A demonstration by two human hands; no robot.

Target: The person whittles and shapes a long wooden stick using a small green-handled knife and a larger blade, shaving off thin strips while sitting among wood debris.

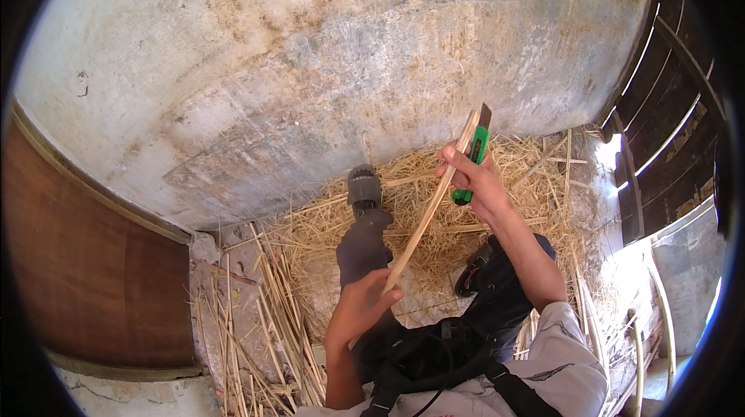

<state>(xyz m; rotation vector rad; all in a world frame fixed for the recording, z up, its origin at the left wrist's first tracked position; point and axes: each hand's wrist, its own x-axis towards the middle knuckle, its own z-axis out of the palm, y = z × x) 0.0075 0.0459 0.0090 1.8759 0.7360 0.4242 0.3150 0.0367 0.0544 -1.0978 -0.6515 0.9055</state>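
Head view, strip (425,224) in right hand (483,183), apparently left hand (361,304) too

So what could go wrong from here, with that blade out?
1. Cut: the knife has its blade exposed, and the right hand is bare; a slip could nick fingers.
2. Splinter: the left hand, also bare, grips the wood strip; a rough edge might catch skin.
3. Footing: loose straw-like litter lies around the shoes and could slide underfoot.
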